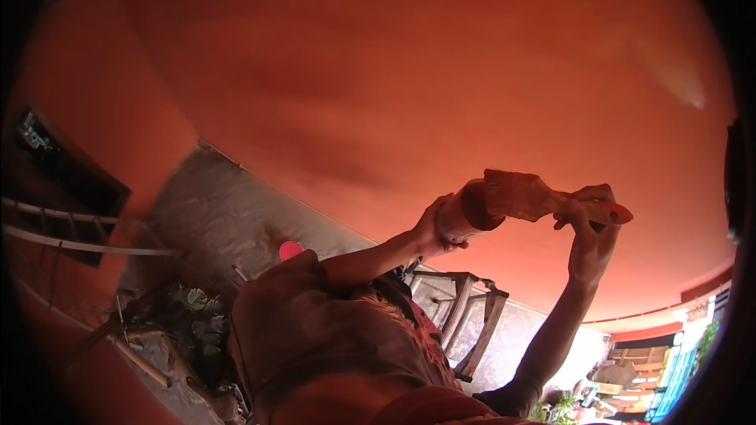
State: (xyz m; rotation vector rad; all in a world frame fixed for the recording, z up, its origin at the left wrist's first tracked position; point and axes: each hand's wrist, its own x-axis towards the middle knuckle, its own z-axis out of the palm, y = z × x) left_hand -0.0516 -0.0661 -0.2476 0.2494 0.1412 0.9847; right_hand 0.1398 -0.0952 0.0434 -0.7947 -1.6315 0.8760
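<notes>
My left hand [431, 228] is wrapped round a small paint container [454, 219], tilted with its dark reddish mouth toward the right. A wide paintbrush [516, 194] coated in orange-red lies level in the air, its bristle end at the container's mouth. Whether the bristles touch the rim or only overlap it, I cannot tell. The fingers of my right hand [584, 212] are closed round the brush's handle, whose tip sticks out to the right. Behind both hands stretches a large orange-red wall [354, 71].
On the left a ladder [87, 248] leans below a dark opening [67, 177] in the wall. Leafy plants [201, 307] and a pinkish-red round object [290, 250] are on the grey floor [213, 197]. A wooden frame, perhaps a stool [480, 327], stands beyond my body.
</notes>
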